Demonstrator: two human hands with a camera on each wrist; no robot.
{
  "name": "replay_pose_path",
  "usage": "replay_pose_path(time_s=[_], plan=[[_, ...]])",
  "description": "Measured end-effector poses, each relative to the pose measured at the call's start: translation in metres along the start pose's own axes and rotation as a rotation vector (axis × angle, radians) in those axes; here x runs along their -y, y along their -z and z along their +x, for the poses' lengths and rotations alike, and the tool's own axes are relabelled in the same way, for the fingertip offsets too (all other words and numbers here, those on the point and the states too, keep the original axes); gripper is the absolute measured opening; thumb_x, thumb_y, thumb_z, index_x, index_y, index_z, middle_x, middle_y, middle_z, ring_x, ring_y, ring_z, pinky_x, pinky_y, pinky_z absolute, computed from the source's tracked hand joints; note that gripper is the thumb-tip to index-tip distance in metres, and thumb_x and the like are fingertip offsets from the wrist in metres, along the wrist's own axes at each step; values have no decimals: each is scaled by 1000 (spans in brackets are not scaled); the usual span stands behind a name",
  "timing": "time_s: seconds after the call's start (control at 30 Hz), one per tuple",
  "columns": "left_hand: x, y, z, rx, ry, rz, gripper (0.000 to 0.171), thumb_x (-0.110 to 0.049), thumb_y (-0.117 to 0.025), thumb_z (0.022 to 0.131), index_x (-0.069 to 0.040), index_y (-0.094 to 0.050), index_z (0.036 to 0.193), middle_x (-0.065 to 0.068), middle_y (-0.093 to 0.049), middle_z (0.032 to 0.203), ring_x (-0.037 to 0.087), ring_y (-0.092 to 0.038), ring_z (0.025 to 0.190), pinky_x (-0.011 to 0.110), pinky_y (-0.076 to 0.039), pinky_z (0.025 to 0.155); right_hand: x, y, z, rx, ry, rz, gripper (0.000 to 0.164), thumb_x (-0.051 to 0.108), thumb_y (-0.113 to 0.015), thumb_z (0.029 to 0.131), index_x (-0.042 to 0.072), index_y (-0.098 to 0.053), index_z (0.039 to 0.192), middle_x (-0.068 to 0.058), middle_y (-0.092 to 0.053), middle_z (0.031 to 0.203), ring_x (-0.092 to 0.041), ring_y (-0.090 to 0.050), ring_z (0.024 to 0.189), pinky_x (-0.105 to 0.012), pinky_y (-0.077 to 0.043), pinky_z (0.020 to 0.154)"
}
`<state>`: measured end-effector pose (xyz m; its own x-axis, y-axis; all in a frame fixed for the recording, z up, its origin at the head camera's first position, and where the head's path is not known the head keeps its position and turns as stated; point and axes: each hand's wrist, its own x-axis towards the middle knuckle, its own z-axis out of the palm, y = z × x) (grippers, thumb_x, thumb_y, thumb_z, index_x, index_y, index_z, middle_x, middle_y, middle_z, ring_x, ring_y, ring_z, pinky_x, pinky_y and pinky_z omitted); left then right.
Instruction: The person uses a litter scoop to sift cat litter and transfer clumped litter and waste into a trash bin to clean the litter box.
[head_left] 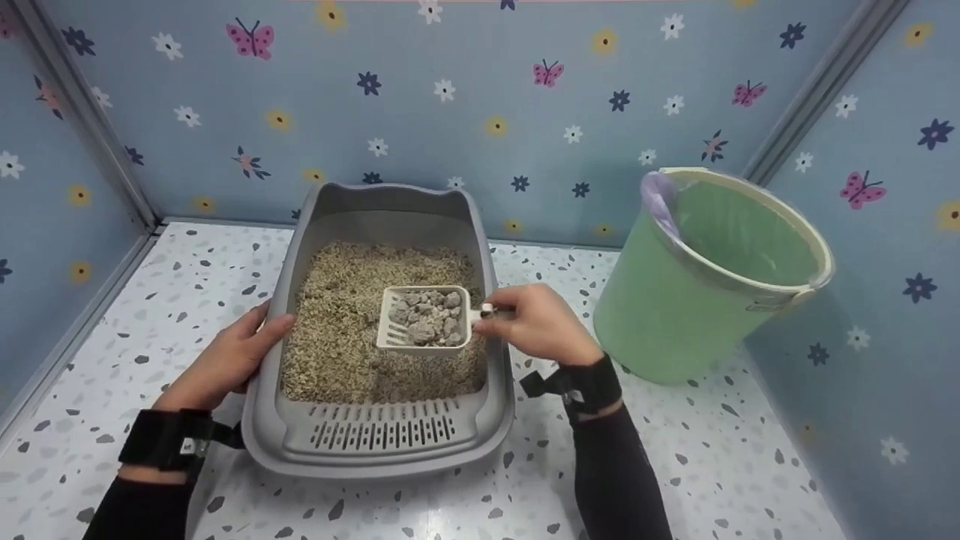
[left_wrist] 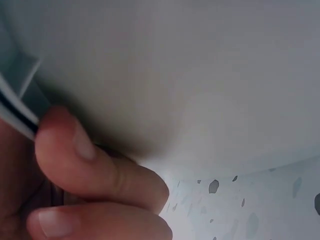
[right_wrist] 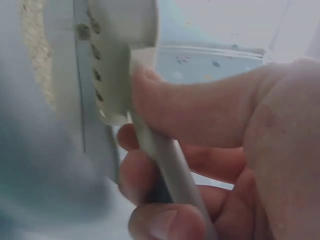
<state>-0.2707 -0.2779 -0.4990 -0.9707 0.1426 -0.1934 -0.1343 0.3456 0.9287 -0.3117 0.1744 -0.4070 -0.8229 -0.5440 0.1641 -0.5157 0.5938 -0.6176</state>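
Note:
My left hand (head_left: pixel 232 356) grips the left rim of a grey litter box (head_left: pixel 375 466), thumb over the edge and fingers (left_wrist: pixel 100 175) curled beneath it. Tan granular litter (head_left: pixel 330 330) fills the box's tray. In my right hand (head_left: pixel 541 322) is the handle of a white slotted litter scoop (head_left: pixel 427 349), held over the right half of the box. Several grey clumps (head_left: pixel 421 332) lie in its basket with some loose grains. The right wrist view shows thumb and fingers wrapped round the scoop handle (right_wrist: pixel 177 172), with the basket tipping out of sight above.
A green bin (head_left: pixel 645 322) stands to the right, a purple bag edge (head_left: pixel 660 196) folded over its cream rim. Blue flowered panels (head_left: pixel 450 150) close in the back and both sides. The speckled white floor (head_left: pixel 555 465) runs round the box. A grated step (head_left: pixel 382 427) spans the box's front.

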Motion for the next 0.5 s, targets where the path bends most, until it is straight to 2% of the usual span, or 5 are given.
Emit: replay_pose_path(time_s=[0.07, 0.23, 0.4, 0.5], plan=[[-1, -1, 0, -1, -1, 5, 88, -60, -49, 116, -20, -5, 182, 27, -66, 123, 26, -76, 84, 43, -67, 64, -1, 3, -3, -17, -21, 7, 18, 24, -88, 98, 17, -77, 85, 7, -57, 69, -11, -46, 58, -30, -44, 56], [-4, -2, 1, -5, -7, 9, 88, -61, -48, 116, -21, -5, 182, 28, -64, 124, 25, -75, 83, 43, -66, 63, 1, 4, -2, 38, -12, -1, 19, 32, -85, 101, 19, -78, 89, 9, -59, 71, -9, -49, 59, -30, -48, 57], [-5, -4, 3, 6, -22, -6, 85, -58, -48, 117, -21, -7, 182, 30, -66, 127, 27, -77, 88, 46, -68, 66, -2, 7, -6, -11, -25, 9, 15, 24, -88, 97, 19, -79, 86, 8, -60, 69, -11, -49, 58, -32, -46, 58], [-5, -4, 3, -4, -23, -7, 85, -58, -49, 117, -21, -8, 182, 30, -66, 127, 28, -77, 88, 47, -68, 67, -3, 5, -5, 25, -16, 17, 14, 30, -86, 100, 18, -82, 93, 8, -63, 72, -10, -51, 59, -31, -49, 57]])
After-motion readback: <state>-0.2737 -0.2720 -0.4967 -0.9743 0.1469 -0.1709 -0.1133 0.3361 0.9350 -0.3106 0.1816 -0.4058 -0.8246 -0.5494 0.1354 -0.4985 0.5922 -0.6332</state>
